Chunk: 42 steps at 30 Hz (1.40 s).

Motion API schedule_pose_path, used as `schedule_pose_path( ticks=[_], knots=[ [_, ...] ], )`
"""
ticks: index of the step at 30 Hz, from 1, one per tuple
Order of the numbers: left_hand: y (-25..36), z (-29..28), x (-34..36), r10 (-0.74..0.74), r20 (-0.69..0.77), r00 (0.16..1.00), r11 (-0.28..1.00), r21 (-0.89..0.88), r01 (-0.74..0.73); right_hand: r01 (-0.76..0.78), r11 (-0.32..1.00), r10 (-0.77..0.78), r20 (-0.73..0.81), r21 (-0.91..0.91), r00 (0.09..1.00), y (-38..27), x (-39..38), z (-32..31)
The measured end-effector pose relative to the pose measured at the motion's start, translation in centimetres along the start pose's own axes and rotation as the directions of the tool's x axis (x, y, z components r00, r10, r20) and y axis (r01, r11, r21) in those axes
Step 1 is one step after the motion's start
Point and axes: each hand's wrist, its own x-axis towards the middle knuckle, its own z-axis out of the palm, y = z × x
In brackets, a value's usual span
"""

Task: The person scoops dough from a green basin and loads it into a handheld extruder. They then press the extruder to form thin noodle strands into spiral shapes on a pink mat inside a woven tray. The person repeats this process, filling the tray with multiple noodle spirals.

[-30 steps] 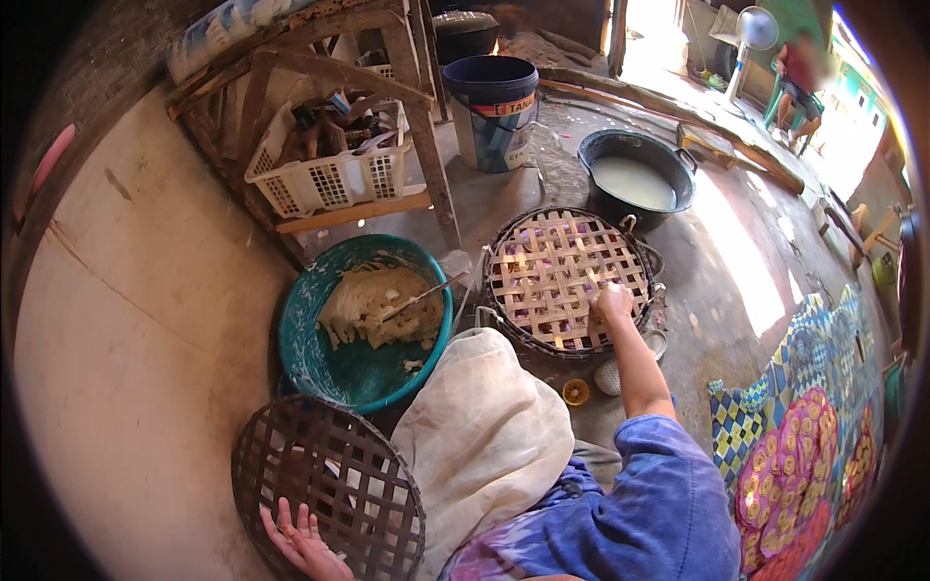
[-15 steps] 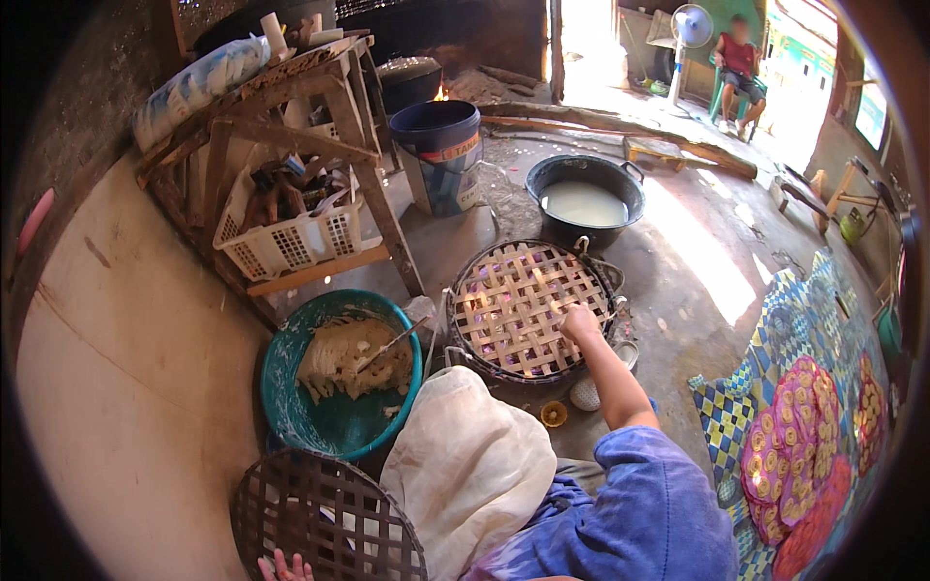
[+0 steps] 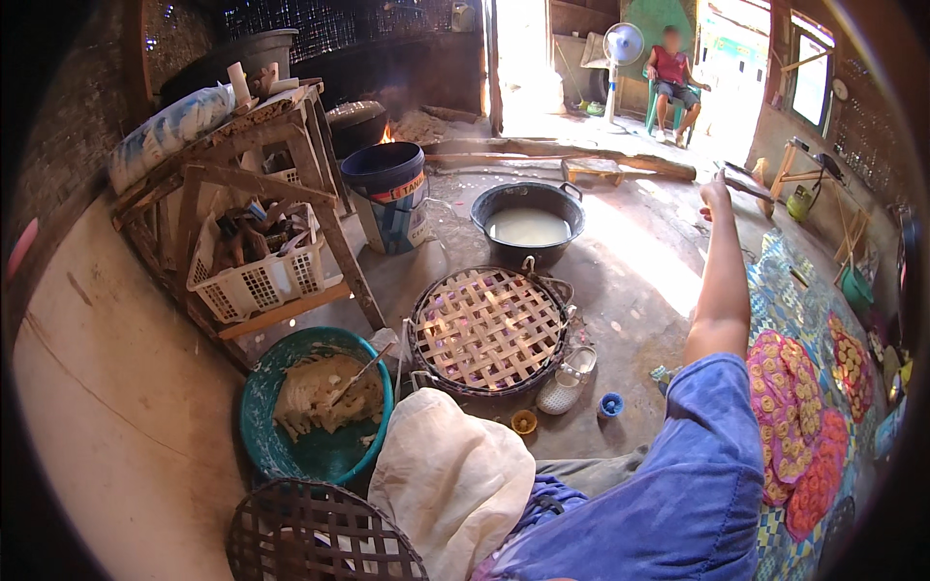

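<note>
My right arm stretches far out to the right. At its end my right hand (image 3: 715, 198) is raised above the floor, mostly closed, with a finger seeming to point away; I see nothing held in it. My left hand is out of view. A round woven bamboo lid (image 3: 489, 329) lies over a wide dark vessel in the middle. Over my lap spreads a cream cloth (image 3: 450, 474). A dark open-weave basket (image 3: 320, 489) sits at the lower left. Behind it, a green basin (image 3: 254, 412) contains beige dough (image 3: 325, 397) with a stick standing in it.
A black tub (image 3: 480, 218) of cloudy liquid and a blue-and-white bucket (image 3: 387, 218) stand beyond. At left is a wooden stand (image 3: 334, 257) with a white crate (image 3: 257, 290). Patterned mats (image 3: 775, 290) bear pink rounds (image 3: 785, 387). A person (image 3: 670, 73) sits far off near a fan (image 3: 623, 44).
My right hand has left the woven lid and swung outward to the right. My left hand has dropped out of view from the dark basket. The view has turned rightward.
</note>
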Motion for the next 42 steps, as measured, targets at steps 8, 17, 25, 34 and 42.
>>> schedule_pose_path(
  ticks=[8, 17, 25, 34, 42],
  knots=[
    [-0.5, -2.2, -0.3, -0.048, -0.042, 0.998, 0.998, 0.027, 0.05, 0.03, 1.0, -0.03, 0.091, 0.004, 0.995, -1.3, -2.5, -3.2],
    [-0.8, -3.8, -0.8, -0.054, -0.076, 0.996, 0.998, -0.022, 0.052, 0.626, 0.761, -0.623, 0.463, 0.17, 0.63, -4.1, -20.3, 5.2],
    [-0.2, -4.5, -1.0, -0.06, -0.082, 0.995, 0.992, -0.115, 0.05, 0.375, 0.741, -0.633, 0.765, 0.557, 0.114, -2.6, -39.0, 9.1],
    [-0.8, -6.9, 1.0, -0.035, 0.037, 0.999, 0.748, -0.661, 0.051, -0.959, 0.164, -0.765, 0.643, 0.231, 0.024, -3.0, -46.9, 12.2],
    [1.5, -1.2, -1.8, -0.351, 0.159, 0.923, 0.446, -0.838, 0.314, -0.941, 0.316, -0.676, 0.666, -0.122, -0.313, 0.9, -52.9, 13.6]
  ],
)
